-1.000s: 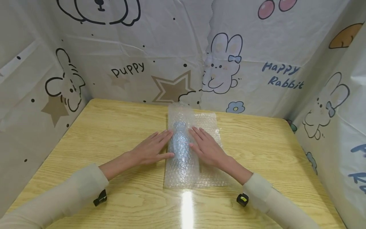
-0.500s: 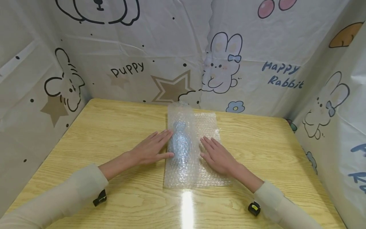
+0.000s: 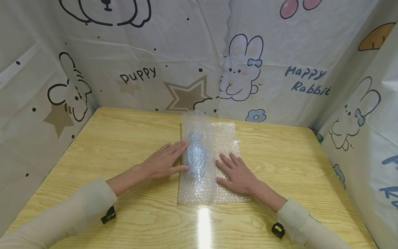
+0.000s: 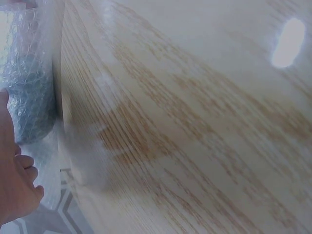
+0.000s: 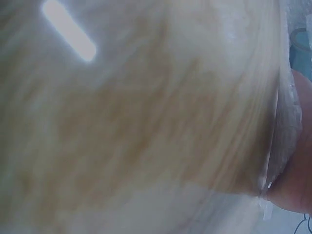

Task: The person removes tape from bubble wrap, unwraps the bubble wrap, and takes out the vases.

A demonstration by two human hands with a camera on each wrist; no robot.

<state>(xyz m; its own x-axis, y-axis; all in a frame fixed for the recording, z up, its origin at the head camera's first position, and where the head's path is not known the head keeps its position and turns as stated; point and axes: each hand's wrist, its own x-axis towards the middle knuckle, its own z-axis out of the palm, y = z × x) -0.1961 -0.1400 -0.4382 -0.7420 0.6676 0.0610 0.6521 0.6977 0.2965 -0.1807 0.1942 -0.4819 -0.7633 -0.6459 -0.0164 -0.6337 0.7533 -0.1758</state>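
A sheet of bubble wrap (image 3: 225,138) lies on the table, folded over a pale blue, bottle-shaped object (image 3: 196,155) that shows blurred through the layer. From the left, my left hand (image 3: 164,160) touches the folded edge with fingertips and thumb, fingers straight. My right hand (image 3: 237,176) lies with spread fingers on the single-layer part of the sheet, right of the covered object. In the left wrist view, the rounded blue-green end (image 4: 34,107) of that object shows through the plastic beside my fingers. The right wrist view catches only part of my right hand (image 5: 298,165) at its edge.
The wood-grain table (image 3: 124,135) carries a bright light reflection near its front. A cloth backdrop (image 3: 140,45) with cartoon drawings encloses its back and sides. Dark camera mounts hang at both wrists, one by the left sleeve (image 3: 93,199).
My right hand has left the covered object's side, moved right and toward me, and spread its fingers on the flat part of the bubble wrap. The left hand has stayed in place.
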